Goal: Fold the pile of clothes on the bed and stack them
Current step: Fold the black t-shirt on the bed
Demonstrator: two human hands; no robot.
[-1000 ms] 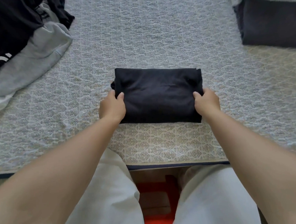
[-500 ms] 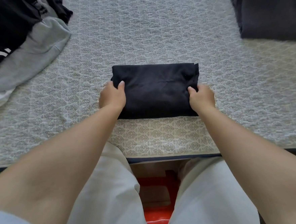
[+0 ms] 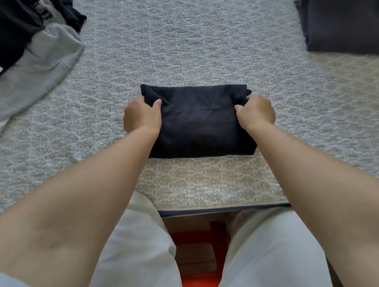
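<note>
The folded black cloth bundle [image 3: 201,122] lies in the middle of the patterned grey bed cover [image 3: 188,42]. The left hand [image 3: 142,117] and right hand [image 3: 256,112] grasp its two sides with curled fingers. I judge the folding finished; next it must be lifted level to the dark folded stack [image 3: 346,20] at far right

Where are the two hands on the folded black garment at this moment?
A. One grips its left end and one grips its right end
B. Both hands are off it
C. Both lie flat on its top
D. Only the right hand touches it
A: the left hand grips the left end of the folded black garment and the right hand grips its right end, thumbs on top, fingers curled round the edges.
</note>
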